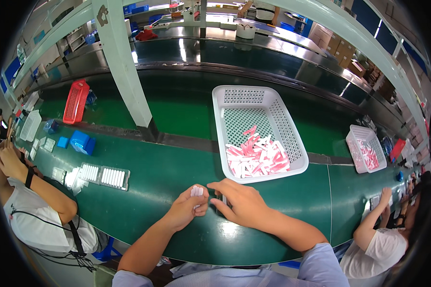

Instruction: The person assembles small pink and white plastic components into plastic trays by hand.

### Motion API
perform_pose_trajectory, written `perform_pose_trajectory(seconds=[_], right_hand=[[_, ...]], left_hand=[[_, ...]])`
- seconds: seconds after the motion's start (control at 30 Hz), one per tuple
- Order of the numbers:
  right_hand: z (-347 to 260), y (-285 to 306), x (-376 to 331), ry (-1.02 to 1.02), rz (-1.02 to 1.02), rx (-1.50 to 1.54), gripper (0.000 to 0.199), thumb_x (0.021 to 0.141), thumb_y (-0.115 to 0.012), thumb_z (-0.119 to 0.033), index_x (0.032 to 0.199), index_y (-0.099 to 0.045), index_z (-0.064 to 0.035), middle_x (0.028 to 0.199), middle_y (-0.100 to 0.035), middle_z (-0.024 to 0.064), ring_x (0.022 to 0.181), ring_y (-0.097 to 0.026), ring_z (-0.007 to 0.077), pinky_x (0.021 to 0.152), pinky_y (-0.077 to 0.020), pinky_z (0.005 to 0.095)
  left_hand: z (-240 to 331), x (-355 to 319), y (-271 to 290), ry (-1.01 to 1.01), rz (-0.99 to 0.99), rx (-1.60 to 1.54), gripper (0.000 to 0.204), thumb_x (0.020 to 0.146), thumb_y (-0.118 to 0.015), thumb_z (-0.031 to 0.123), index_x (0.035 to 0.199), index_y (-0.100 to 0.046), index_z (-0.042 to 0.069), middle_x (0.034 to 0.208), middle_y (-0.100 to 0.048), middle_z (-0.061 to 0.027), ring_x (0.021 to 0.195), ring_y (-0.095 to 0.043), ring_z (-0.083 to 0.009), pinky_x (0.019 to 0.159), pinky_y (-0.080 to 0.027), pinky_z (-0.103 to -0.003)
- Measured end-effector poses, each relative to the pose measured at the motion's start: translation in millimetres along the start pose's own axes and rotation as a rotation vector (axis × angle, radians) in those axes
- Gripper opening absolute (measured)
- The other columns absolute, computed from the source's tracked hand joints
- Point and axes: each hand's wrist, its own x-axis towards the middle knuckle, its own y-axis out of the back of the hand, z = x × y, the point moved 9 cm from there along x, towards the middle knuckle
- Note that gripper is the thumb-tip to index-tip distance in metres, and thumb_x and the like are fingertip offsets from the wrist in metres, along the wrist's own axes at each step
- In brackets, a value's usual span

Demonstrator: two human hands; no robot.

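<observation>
Left hand (188,204): closed around small white sticks (197,192), long axes pointing roughly away from the body.
Right hand (240,203): thumb and forefinger apart, just right of the sticks.

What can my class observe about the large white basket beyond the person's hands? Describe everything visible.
The basket is rectangular with rounded corners, apparently plastic, whitish-grey, with a smooth, broad rim and a perforated floor and walls. It stands open side up, its near end over the green tabletop. Loose pink and white strips heap in its near half, leaving much of the far floor bare. The right hand is close to the near rim; contact is unclear.
</observation>
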Motion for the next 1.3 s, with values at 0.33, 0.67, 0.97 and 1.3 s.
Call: perform_pose_trajectory(seconds=[0.33, 0.67, 0.97, 1.3], right_hand=[[5, -13, 8, 0.096, 0.013, -0.027, 0.015, 0.089, -0.075, -0.016, 0.101, -0.075, -0.0071, 0.090, -0.065, 0.0082, 0.078, -0.067, 0.0278, 0.068, -0.0549, 0.0388], [-8, -23, -4, 0.183, -0.008, 0.120, 0.014, 0.092, -0.071, -0.017, 0.102, -0.074, -0.0085, 0.095, -0.068, 0.0081, 0.083, -0.067, 0.0316, 0.068, -0.0546, 0.0407], [2, -39, -5, 0.025, -0.112, 0.271, 0.017, 0.093, -0.068, -0.023, 0.096, -0.071, -0.0061, 0.092, -0.071, 0.0138, 0.079, -0.067, 0.0394, 0.071, -0.0534, 0.0487], [8, -42, -10, 0.010, -0.200, 0.149, 0.017, 0.090, -0.073, -0.024, 0.089, -0.071, -0.0073, 0.080, -0.071, 0.0120, 0.077, -0.068, 0.0343, 0.068, -0.0528, 0.0449]], left_hand=[[-14, -2, -8, 0.090, -0.218, 0.226, 0.014, 0.104, -0.048, 0.006, 0.116, -0.057, 0.005, 0.077, -0.043, 0.0039, 0.062, -0.035, -0.0054, 0.056, -0.030, -0.023], [6, -10, -25, -0.301, -0.283, 0.694, 0.056, 0.099, -0.062, 0.009, 0.151, -0.041, 0.001, 0.107, -0.062, -0.0043, 0.095, -0.059, -0.0099, 0.086, -0.051, -0.027], [5, -13, -30, -0.210, -0.254, 0.824, 0.092, 0.082, -0.076, -0.004, 0.160, -0.029, 0.004, 0.112, -0.063, -0.0028, 0.101, -0.060, -0.0107, 0.090, -0.049, -0.027], [-11, -10, -16, -0.102, -0.230, 0.618, 0.099, 0.079, -0.074, -0.009, 0.162, -0.022, 0.006, 0.105, -0.066, -0.0051, 0.095, -0.063, -0.0118, 0.087, -0.051, -0.027]])
